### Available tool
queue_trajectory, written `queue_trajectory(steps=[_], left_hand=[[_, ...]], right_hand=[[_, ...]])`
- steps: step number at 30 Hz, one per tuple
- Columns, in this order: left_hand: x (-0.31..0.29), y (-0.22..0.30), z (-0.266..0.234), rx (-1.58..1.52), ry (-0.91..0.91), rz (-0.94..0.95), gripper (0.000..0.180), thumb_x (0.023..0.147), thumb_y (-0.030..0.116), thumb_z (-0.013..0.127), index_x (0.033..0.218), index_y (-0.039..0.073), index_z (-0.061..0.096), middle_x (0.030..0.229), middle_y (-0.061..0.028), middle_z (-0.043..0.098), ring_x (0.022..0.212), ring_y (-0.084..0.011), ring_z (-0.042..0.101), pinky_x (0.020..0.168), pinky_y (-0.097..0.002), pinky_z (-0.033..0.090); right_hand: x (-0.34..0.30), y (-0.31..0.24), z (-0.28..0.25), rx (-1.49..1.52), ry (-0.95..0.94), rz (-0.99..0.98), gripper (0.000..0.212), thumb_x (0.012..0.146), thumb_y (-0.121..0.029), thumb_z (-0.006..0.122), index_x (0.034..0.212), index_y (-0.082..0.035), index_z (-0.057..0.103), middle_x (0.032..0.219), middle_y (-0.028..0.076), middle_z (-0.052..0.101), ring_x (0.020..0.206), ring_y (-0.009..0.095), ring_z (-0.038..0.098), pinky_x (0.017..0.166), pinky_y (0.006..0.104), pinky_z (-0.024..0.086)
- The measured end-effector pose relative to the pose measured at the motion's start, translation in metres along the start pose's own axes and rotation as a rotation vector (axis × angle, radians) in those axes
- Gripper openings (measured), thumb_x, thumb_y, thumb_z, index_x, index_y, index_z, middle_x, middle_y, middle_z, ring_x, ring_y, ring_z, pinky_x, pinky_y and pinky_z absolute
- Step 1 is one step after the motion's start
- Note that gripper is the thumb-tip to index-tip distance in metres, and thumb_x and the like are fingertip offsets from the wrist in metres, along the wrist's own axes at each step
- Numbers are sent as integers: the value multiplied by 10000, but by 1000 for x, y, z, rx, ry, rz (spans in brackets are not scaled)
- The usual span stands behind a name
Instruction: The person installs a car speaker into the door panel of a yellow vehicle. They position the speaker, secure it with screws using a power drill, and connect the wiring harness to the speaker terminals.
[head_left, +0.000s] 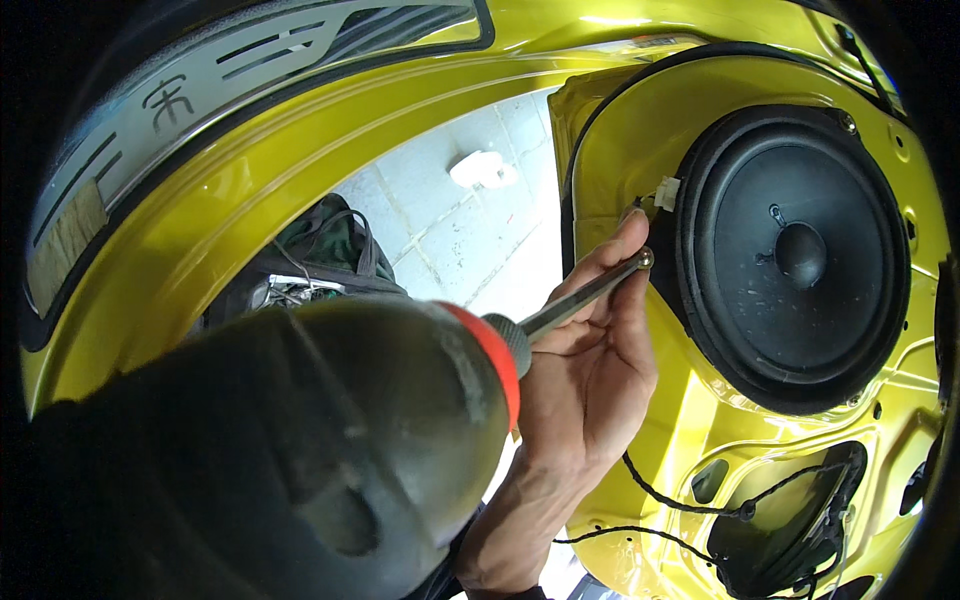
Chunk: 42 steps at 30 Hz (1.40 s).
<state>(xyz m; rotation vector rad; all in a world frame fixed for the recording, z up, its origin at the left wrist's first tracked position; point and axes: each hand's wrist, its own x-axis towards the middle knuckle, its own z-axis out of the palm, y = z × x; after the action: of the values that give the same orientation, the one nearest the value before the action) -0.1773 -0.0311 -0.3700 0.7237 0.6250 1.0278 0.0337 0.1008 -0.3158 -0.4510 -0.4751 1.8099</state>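
Note:
A dark power drill (330, 440) with a red collar (490, 360) fills the lower left, close to the view. From its knurled chuck (515, 342) a long metal driver bit (580, 302) points up and right. My right hand (590, 380) is palm up, its thumb and a finger closed around the bit near its end. A small brass-coloured screw (646, 258) appears at the bit's tip. Just right of the fingertips is a round black speaker (800, 255) in the yellow door panel (660, 440). My left hand is not visible; the drill's grip is hidden.
A pale connector (667, 193) with a thin wire sits at the speaker's left edge. Black cables (670, 500) hang across the lower door opening. An open dark bag (325, 260) and a white object (483, 169) lie on the tiled floor (430, 190). A yellow frame (240, 190) curves at left.

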Motion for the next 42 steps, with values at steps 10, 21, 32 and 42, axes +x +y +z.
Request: queue_trajectory(steps=[10, 21, 32, 42], left_hand=[[10, 0, 8, 39, -32, 19, 224, 915, 84, 648, 1137, 120, 647, 1047, -76, 699, 892, -166, 683, 841, -372, 564], [10, -12, -11, 135, -53, 92, 248, 921, 96, 686, 1159, 158, 650, 1062, -72, 710, 931, -181, 707, 883, -409, 583], [12, -26, -18, 233, -57, 193, 265, 923, 150, 714, 1177, 149, 639, 1043, -88, 715, 896, -196, 716, 855, -419, 592], [-12, 12, 17, 55, 228, 104, 524, 909, 376, 698, 1181, -53, 569, 894, -185, 699, 559, -213, 660, 548, -311, 559]], right_hand=[[4, 2, 0, 52, -3, -31, 393, 1063, -39, 414, 1421, 119, 453, 1409, 288, 571, 1336, 333, 566, 1166, 477, 456], [3, 3, -1, 2, -51, -73, 397, 1051, -13, 370, 1406, 146, 447, 1405, 305, 566, 1363, 346, 541, 1187, 483, 437], [2, 13, 9, -315, 157, -218, 369, 1045, -41, 439, 1374, 116, 496, 1400, 270, 587, 1340, 313, 569, 1195, 473, 425], [-15, 14, 27, -306, 290, 53, 394, 1057, -204, 490, 1343, 63, 539, 1368, 210, 629, 1311, 310, 591, 1123, 484, 474]])
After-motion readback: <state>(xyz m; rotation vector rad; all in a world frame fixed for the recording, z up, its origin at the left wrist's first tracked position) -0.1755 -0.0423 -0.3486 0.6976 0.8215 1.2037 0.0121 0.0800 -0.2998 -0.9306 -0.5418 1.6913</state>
